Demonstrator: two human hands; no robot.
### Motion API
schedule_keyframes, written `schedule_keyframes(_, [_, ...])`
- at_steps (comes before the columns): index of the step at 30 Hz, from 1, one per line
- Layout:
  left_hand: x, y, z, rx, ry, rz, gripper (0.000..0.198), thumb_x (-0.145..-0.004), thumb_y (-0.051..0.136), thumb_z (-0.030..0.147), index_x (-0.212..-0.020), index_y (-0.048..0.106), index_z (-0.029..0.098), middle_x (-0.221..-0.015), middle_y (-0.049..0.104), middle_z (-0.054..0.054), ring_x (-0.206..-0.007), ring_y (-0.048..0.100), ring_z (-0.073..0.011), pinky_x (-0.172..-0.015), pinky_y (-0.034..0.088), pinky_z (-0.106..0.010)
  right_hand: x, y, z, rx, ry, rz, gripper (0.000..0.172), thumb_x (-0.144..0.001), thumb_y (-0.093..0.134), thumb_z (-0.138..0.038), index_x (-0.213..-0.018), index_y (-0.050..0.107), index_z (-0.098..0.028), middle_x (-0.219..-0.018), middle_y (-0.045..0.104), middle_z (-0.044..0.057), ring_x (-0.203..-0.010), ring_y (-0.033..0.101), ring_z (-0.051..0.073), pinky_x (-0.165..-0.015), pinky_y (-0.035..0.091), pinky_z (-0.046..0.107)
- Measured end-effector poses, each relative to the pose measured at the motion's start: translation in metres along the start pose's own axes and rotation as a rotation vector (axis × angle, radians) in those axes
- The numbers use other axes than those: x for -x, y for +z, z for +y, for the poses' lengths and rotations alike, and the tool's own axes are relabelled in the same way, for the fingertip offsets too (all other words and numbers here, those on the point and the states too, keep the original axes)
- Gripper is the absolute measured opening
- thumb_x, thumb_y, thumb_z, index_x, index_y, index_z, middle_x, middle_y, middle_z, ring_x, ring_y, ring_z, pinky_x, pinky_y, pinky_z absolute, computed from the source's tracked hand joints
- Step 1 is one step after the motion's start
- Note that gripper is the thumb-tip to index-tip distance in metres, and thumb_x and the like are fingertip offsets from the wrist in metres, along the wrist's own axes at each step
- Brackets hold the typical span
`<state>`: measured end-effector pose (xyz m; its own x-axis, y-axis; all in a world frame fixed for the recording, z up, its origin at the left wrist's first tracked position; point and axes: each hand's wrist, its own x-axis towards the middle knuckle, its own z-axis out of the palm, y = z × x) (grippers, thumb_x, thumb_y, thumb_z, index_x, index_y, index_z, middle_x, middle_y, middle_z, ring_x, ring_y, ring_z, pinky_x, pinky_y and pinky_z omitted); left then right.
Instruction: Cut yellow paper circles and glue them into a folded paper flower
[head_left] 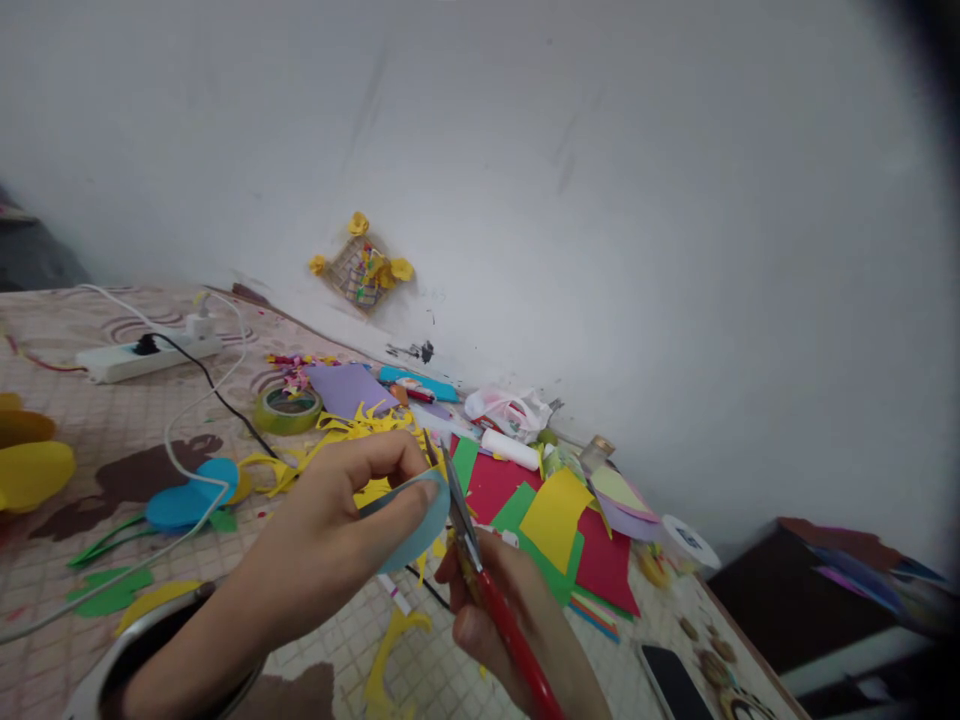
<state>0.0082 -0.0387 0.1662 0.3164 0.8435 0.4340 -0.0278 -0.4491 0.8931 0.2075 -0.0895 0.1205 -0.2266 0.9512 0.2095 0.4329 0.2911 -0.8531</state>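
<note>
My left hand [360,510] pinches a light blue piece of paper [420,530] with a rounded edge between thumb and fingers. In my right hand [517,600] is a pair of scissors [495,600] with a red handle. The blades point up and away, slightly apart, right beside the paper's right edge. Whether they touch the paper I cannot tell. Behind both hands lie shredded yellow paper scraps [352,425]. A curved yellow paper strip [394,660] rests on the table below.
Coloured sheets, including a yellow one [555,520], lie on the right beside a phone [671,680]. A tape roll [287,408] and a power strip [150,355] with trailing cables are on the left. Blue paper petals [191,495] lie under a white cable. A wall stands behind.
</note>
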Motion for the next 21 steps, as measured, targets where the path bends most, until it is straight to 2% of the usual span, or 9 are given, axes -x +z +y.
schedule_keyframes(5, [-0.0002, -0.0024, -0.001, -0.004, -0.027, -0.021, 0.027, -0.083, 0.054, 0.035, -0.061, 0.05, 0.019, -0.059, 0.047, 0.005, -0.052, 0.043, -0.0076, -0.044, 0.033, -0.017, 0.0015, -0.0017, -0.0038, -0.016, 0.101, -0.033, 0.056, -0.075, 0.058, -0.07, -0.098, 0.059, -0.019, -0.074, 0.05, 0.001, -0.064, 0.044, 0.015, -0.056, 0.035, 0.026])
schedule_keyframes(9, [-0.0015, -0.0035, -0.0029, 0.01, -0.058, -0.043, 0.029, -0.083, 0.054, 0.037, -0.061, 0.05, 0.018, -0.06, 0.047, 0.004, -0.053, 0.042, -0.0077, -0.044, 0.034, -0.017, 0.0027, -0.0024, -0.0038, -0.064, 0.096, -0.062, 0.049, -0.075, 0.063, -0.065, -0.095, 0.057, -0.021, -0.075, 0.048, 0.0, -0.063, 0.042, 0.014, -0.055, 0.038, 0.025])
schedule_keyframes(14, [-0.0024, -0.0041, -0.0059, 0.051, -0.072, -0.059, 0.029, -0.082, 0.056, 0.038, -0.062, 0.05, 0.019, -0.06, 0.046, 0.005, -0.052, 0.042, -0.0072, -0.043, 0.033, -0.016, 0.005, -0.0039, 0.0023, -0.022, 0.073, 0.025, 0.048, -0.074, 0.065, -0.064, -0.096, 0.06, -0.021, -0.076, 0.052, 0.002, -0.065, 0.047, 0.016, -0.056, 0.041, 0.025])
schedule_keyframes(18, [-0.0015, -0.0041, -0.0049, 0.091, -0.1, -0.075, 0.029, -0.082, 0.056, 0.039, -0.062, 0.05, 0.018, -0.058, 0.045, 0.006, -0.05, 0.04, -0.0063, -0.041, 0.031, -0.016, 0.0055, -0.0048, 0.002, 0.012, 0.071, 0.006, 0.049, -0.072, 0.066, -0.065, -0.093, 0.062, -0.022, -0.073, 0.053, 0.002, -0.063, 0.048, 0.016, -0.054, 0.04, 0.025])
schedule_keyframes(21, [-0.0011, -0.0042, -0.0036, 0.111, -0.109, -0.081, 0.029, -0.082, 0.057, 0.039, -0.063, 0.05, 0.018, -0.058, 0.044, 0.006, -0.05, 0.04, -0.006, -0.041, 0.03, -0.015, 0.0056, -0.0039, 0.0004, 0.017, 0.06, 0.041, 0.049, -0.073, 0.064, -0.066, -0.092, 0.062, -0.021, -0.074, 0.054, 0.002, -0.063, 0.048, 0.016, -0.054, 0.04, 0.025])
